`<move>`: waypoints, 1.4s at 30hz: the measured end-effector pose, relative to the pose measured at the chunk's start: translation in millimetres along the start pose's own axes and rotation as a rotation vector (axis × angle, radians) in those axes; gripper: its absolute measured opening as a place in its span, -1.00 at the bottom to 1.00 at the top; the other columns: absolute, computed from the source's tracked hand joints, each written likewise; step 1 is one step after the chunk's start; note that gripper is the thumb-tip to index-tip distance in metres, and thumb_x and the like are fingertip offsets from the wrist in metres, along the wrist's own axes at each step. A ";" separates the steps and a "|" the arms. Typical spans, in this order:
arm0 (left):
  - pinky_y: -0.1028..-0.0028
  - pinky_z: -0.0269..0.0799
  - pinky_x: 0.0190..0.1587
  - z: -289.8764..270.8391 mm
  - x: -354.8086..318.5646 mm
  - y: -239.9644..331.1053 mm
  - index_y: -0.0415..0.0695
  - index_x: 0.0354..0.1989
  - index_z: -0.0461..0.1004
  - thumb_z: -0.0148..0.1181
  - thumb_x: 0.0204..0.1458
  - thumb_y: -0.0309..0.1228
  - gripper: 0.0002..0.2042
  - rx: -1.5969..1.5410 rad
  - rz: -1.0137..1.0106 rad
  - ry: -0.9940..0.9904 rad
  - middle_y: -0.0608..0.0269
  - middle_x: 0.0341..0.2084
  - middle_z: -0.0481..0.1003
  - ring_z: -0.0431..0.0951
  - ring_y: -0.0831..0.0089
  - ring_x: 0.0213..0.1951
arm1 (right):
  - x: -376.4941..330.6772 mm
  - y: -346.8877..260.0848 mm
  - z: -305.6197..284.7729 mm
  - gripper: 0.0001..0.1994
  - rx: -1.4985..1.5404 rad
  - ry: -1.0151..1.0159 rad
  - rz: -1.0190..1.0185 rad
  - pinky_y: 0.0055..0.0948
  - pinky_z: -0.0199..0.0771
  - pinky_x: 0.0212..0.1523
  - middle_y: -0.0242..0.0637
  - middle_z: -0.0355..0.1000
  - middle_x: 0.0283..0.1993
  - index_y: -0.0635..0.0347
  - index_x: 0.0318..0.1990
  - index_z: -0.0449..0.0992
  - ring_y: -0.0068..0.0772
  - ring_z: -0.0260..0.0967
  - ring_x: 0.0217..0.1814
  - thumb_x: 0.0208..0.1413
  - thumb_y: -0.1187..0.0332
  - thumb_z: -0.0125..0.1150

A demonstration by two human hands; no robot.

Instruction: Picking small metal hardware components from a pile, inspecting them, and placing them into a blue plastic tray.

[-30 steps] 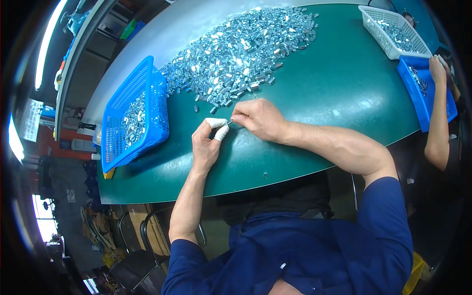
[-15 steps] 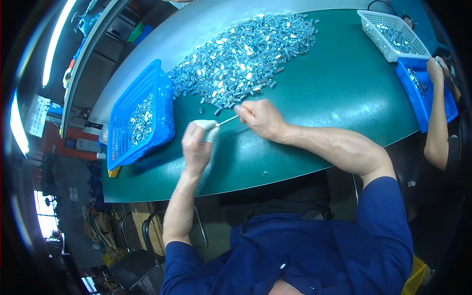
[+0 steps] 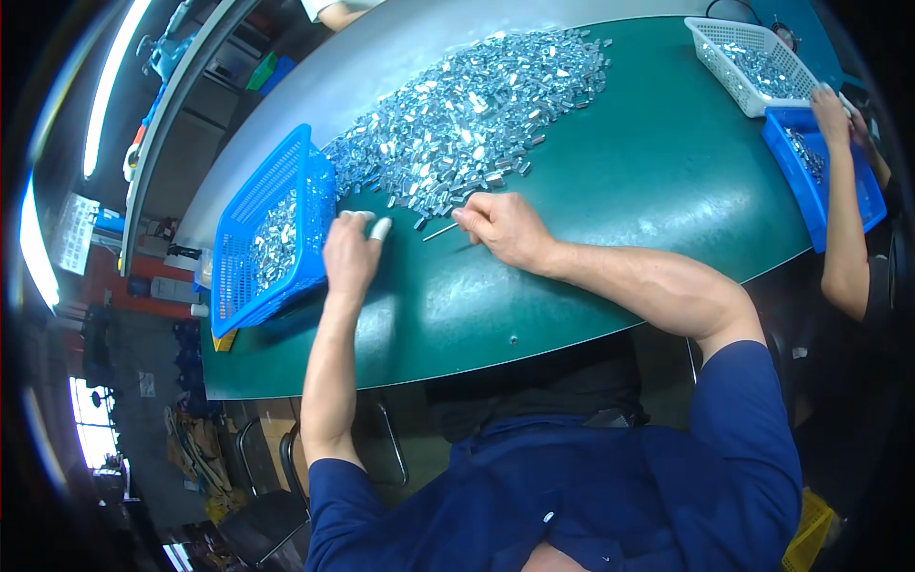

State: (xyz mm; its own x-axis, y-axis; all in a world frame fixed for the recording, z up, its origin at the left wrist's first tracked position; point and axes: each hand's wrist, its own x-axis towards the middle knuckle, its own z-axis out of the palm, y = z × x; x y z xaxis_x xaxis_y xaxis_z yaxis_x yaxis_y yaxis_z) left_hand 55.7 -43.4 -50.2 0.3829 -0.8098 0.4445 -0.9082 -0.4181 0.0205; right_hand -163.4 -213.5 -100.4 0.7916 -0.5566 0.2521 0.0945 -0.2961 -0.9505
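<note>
In my right hand (image 3: 510,232) is a thin metal rod (image 3: 440,232), pinched between thumb and curled fingers. It points left, its tip over the green table. My left hand (image 3: 351,253) is beside the right wall of a blue plastic basket (image 3: 319,224), white covers on some fingertips. Its thumb stands apart from the fingers, and I see nothing between them. Small shiny metal pieces (image 3: 467,119) lie in a large heap just beyond both hands. More such pieces (image 3: 276,238) are inside the blue basket.
The green tabletop (image 3: 658,181) has a curved near edge. At the far right are a white basket (image 3: 753,100) and a blue tray (image 3: 810,229), both with metal pieces. A co-worker's hands (image 3: 834,119) are over the tray. Another person's arm (image 3: 338,14) shows at the far edge.
My left hand has left the rod's tip and moved left toward the blue basket, its fingers loosened. My right hand keeps the rod in nearly the same place. Another person's arm has appeared at the far edge.
</note>
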 end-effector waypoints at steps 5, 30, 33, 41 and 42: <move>0.17 0.50 -0.08 26.6 -9.1 8.0 -0.20 -0.26 0.63 0.43 0.07 -0.42 -0.85 -0.140 -0.066 0.010 0.06 -0.25 0.57 0.58 0.06 -0.15 | -0.4 -0.2 -1.0 -0.68 0.023 -0.001 0.015 -0.35 0.39 -0.40 -0.31 0.56 -0.49 0.26 -0.33 0.60 -0.48 0.45 -0.48 0.35 0.17 0.23; 0.37 0.53 -0.04 15.9 -39.9 72.9 -0.23 -0.16 0.61 0.40 0.05 -0.63 -0.82 -0.622 0.084 0.087 0.13 -0.21 0.62 0.64 0.27 -0.15 | 1.6 4.2 -3.9 -0.59 -0.167 -0.005 -0.015 -0.29 0.43 -0.44 -0.25 0.54 -0.58 0.26 -0.44 0.60 -0.39 0.51 -0.54 0.34 0.11 0.19; 0.36 0.53 -0.06 17.1 -42.0 70.7 -0.23 -0.17 0.61 0.40 0.05 -0.63 -0.82 -0.632 0.090 0.083 0.11 -0.21 0.62 0.64 0.24 -0.15 | 0.7 2.5 -2.5 -0.55 -0.146 -0.051 -0.027 -0.30 0.43 -0.47 -0.25 0.52 -0.62 0.26 -0.47 0.59 -0.36 0.50 -0.57 0.37 0.09 0.15; 0.36 0.53 -0.08 19.8 -41.1 80.3 -0.24 -0.16 0.61 0.41 0.05 -0.62 -0.81 -0.636 0.158 0.083 0.11 -0.22 0.62 0.64 0.24 -0.18 | -3.0 -4.6 -0.7 -0.52 -0.140 -0.139 -0.011 -0.30 0.43 -0.51 -0.25 0.49 -0.65 0.25 -0.49 0.58 -0.38 0.50 -0.61 0.40 0.07 0.11; 0.33 0.53 -0.10 20.2 -40.9 80.4 -0.22 -0.19 0.60 0.41 0.03 -0.62 -0.82 -0.664 0.105 0.075 0.12 -0.24 0.62 0.63 0.20 -0.19 | -1.9 -4.3 -0.6 -0.56 -0.148 -0.147 -0.005 -0.28 0.45 -0.47 -0.23 0.53 -0.60 0.24 -0.46 0.59 -0.37 0.53 -0.56 0.39 0.10 0.14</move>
State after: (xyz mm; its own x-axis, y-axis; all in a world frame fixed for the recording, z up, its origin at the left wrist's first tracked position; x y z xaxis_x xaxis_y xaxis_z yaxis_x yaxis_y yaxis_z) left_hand -29.6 -52.2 -84.8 0.2961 -0.7916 0.5345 -0.8604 0.0220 0.5092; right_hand -165.7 -211.6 -96.7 0.8721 -0.4385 0.2170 0.0173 -0.4155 -0.9094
